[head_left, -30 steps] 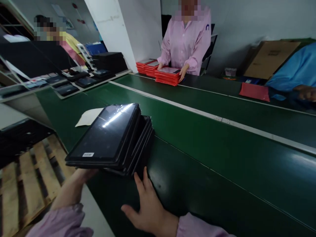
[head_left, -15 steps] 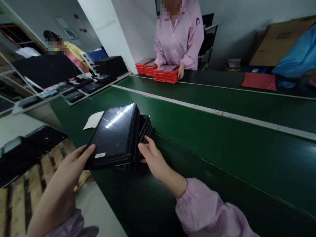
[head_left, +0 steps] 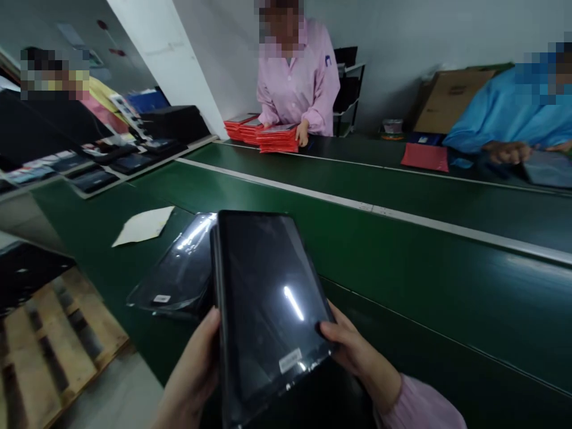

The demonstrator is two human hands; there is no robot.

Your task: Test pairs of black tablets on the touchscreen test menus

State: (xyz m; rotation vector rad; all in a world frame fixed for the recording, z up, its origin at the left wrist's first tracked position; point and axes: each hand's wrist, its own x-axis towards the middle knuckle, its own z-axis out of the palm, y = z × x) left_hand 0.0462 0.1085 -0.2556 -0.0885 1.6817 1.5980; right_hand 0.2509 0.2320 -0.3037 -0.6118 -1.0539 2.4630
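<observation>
We are looking along a long green belt (head_left: 402,280), with a pale strip (head_left: 370,208) running its length and splitting it into a near lane and a far lane. A stack of black tablets (head_left: 174,280) is lying on the near lane close to its edge, glare crossing the top screen. Well apart from it, a sheet of paper (head_left: 143,225) is lying flat on the same lane. On the far lane, stacks of red sleeves (head_left: 263,134) are sitting side by side, and a single red sleeve (head_left: 424,157) is lying alone further along. A wooden pallet (head_left: 49,339) is resting on the floor beside the belt.
</observation>
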